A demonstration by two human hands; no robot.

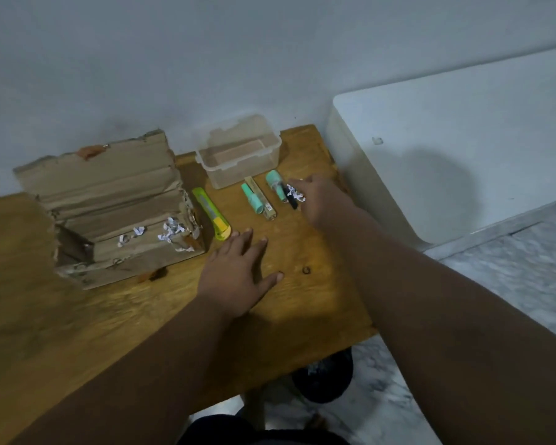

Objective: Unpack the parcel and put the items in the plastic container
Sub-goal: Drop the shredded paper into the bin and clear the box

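Observation:
An opened cardboard parcel [109, 207] with torn flaps and paper shreds sits at the left of the wooden table [77, 316]. A clear plastic container [238, 152] stands at the back by the wall, with a flat pinkish item inside. In front of it lie a teal tube [252, 198], a beige stick [264, 200], a teal-capped bottle [275, 184] and a small black item [291, 200]. My right hand [321, 197] reaches over these, fingers around white paper shreds [297, 194]. My left hand [238, 274] rests flat, fingers spread, holding nothing.
A green and yellow utility knife [211, 213] lies between the parcel and the small items. A white cabinet or appliance [446, 155] stands right of the table. A small ring-like mark [306, 270] is on the wood. Marble floor shows at the right.

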